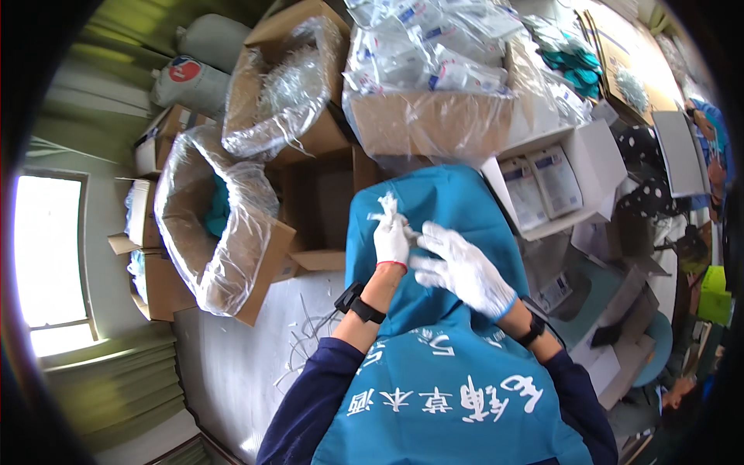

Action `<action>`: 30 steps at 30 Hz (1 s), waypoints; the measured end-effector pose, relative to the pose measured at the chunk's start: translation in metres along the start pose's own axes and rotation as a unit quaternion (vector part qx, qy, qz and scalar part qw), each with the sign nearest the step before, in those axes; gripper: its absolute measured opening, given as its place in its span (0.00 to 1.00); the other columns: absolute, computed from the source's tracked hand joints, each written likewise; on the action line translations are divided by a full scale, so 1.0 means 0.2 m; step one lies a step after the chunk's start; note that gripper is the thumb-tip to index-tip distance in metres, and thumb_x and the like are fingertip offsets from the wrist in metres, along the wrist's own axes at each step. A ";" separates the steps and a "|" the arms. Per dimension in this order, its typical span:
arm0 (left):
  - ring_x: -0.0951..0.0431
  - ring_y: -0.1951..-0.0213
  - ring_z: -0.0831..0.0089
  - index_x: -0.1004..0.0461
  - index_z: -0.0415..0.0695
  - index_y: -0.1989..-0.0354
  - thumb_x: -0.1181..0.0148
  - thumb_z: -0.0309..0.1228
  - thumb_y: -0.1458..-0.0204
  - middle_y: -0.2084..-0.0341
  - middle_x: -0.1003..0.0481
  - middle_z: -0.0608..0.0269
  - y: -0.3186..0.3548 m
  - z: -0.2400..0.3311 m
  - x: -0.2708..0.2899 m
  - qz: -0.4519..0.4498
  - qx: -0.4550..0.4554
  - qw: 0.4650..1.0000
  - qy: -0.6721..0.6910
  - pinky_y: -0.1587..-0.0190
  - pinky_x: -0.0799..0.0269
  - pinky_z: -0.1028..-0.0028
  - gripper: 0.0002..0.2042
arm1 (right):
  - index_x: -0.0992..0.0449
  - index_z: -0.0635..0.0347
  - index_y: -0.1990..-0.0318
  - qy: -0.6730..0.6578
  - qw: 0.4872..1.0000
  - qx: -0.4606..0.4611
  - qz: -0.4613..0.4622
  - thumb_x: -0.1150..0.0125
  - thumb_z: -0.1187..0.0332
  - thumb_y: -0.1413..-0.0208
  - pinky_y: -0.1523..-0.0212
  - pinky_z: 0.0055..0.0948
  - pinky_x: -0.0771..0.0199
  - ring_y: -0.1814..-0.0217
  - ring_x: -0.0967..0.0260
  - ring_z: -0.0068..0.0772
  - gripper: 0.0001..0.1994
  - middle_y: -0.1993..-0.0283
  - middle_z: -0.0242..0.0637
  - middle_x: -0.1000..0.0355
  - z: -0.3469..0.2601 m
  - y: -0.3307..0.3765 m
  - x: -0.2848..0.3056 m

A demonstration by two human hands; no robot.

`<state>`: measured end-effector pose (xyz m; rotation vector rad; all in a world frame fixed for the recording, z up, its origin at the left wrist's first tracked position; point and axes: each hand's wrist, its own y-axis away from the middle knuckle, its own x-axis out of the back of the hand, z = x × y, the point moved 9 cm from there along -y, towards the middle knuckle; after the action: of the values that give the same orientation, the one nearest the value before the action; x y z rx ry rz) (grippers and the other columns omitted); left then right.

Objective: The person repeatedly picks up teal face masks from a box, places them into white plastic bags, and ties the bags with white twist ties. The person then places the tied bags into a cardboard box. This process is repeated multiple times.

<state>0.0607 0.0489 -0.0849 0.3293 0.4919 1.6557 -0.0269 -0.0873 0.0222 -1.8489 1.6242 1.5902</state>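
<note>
My left hand [393,242], in a white knit glove with a red cuff edge, is closed over the teal apron on my lap. A small crumpled whitish bit [385,205] sticks out beyond its fingers; whether it is a held piece or loose glove fabric I cannot tell. Just beside it is my right hand [465,273], in a white glove with a blue cuff edge. Its fingers are stretched out and apart toward the left hand, holding nothing I can see. The teal apron [442,198] with white lettering lies spread under both hands.
Ahead stands a carton [434,124] heaped with clear packets. At right, an open white box [604,159] holds flat packs. Plastic-lined cartons [256,287] stand at left, beside an open brown box [318,260]. Cords [298,341] lie on the floor. Other people are at far right.
</note>
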 end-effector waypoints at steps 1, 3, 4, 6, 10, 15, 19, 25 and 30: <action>0.38 0.85 0.81 0.31 0.46 0.68 0.53 0.37 0.31 0.84 0.37 0.72 -0.06 -0.03 0.07 -0.014 0.039 0.998 0.043 0.82 0.43 0.76 0.13 | 0.39 0.65 0.32 0.063 0.997 0.015 -0.030 0.50 0.55 0.29 0.48 0.39 0.21 0.40 0.27 0.47 0.26 0.33 0.48 0.34 -0.02 0.03 0.00; 0.50 0.89 0.85 0.34 0.49 0.70 0.53 0.44 0.30 0.86 0.46 0.78 -0.04 0.06 0.09 -0.038 0.086 0.994 0.057 0.86 0.58 0.79 0.16 | 0.30 0.68 0.41 0.118 0.993 0.012 -0.007 0.48 0.56 0.30 0.56 0.32 0.19 0.52 0.20 0.41 0.23 0.47 0.49 0.25 -0.04 0.09 0.11; 0.49 0.89 0.85 0.34 0.49 0.70 0.53 0.43 0.30 0.86 0.45 0.78 -0.01 0.11 0.08 -0.056 0.115 0.992 0.016 0.87 0.57 0.79 0.16 | 0.27 0.70 0.44 0.165 0.986 0.020 0.020 0.48 0.57 0.30 0.57 0.30 0.19 0.56 0.20 0.39 0.22 0.51 0.49 0.22 -0.06 0.10 0.18; 0.48 0.89 0.84 0.33 0.49 0.69 0.52 0.43 0.31 0.87 0.44 0.78 0.04 0.18 0.11 -0.086 0.173 0.979 -0.070 0.87 0.56 0.78 0.15 | 0.24 0.68 0.49 0.230 0.967 0.077 0.079 0.46 0.58 0.31 0.59 0.27 0.20 0.61 0.20 0.32 0.19 0.58 0.44 0.21 -0.10 0.12 0.32; 0.37 0.75 0.75 0.32 0.45 0.59 0.48 0.42 0.35 0.73 0.35 0.68 -0.46 0.86 0.22 -0.070 -0.064 0.972 -0.215 0.73 0.41 0.70 0.12 | 0.22 0.63 0.56 0.308 0.927 0.073 0.204 0.46 0.63 0.33 0.64 0.22 0.24 0.66 0.23 0.24 0.12 0.62 0.36 0.21 -0.05 0.14 0.60; 0.34 0.50 0.63 0.37 0.37 0.44 0.45 0.43 0.39 0.51 0.34 0.53 -0.92 1.65 0.44 0.044 -0.156 0.981 0.105 0.51 0.36 0.60 0.24 | 0.22 0.63 0.58 0.302 0.925 0.092 0.211 0.46 0.64 0.34 0.66 0.22 0.25 0.67 0.23 0.24 0.11 0.63 0.36 0.22 -0.05 0.14 0.58; 0.28 0.42 0.55 0.36 0.33 0.40 0.43 0.43 0.42 0.44 0.27 0.45 -1.15 1.63 0.84 0.094 -0.253 0.885 -0.380 0.42 0.29 0.57 0.29 | 0.22 0.63 0.58 0.297 0.930 0.119 0.183 0.46 0.64 0.34 0.67 0.22 0.25 0.68 0.23 0.24 0.11 0.65 0.36 0.22 -0.04 0.10 0.55; 0.26 0.47 0.50 0.26 0.41 0.53 0.45 0.36 0.41 0.50 0.25 0.49 -0.30 0.40 0.22 -0.036 -0.421 0.699 -0.577 0.47 0.29 0.57 0.13 | 0.21 0.63 0.58 0.346 0.885 0.201 0.237 0.45 0.65 0.35 0.69 0.22 0.26 0.70 0.26 0.21 0.11 0.68 0.33 0.23 -0.36 0.28 0.52; 0.40 0.31 0.47 0.31 0.43 0.38 0.38 0.35 0.46 0.33 0.37 0.47 -0.11 0.24 0.08 0.006 -0.384 0.679 -0.625 0.33 0.42 0.53 0.26 | 0.22 0.62 0.55 0.689 0.533 0.256 0.420 0.43 0.58 0.38 0.61 0.40 0.23 0.64 0.20 0.38 0.16 0.66 0.41 0.20 -0.95 0.27 0.90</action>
<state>0.1015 0.0726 -0.0553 0.7082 -1.2237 1.1252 0.0013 -0.3487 -0.0199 -1.9157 3.2859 -1.0317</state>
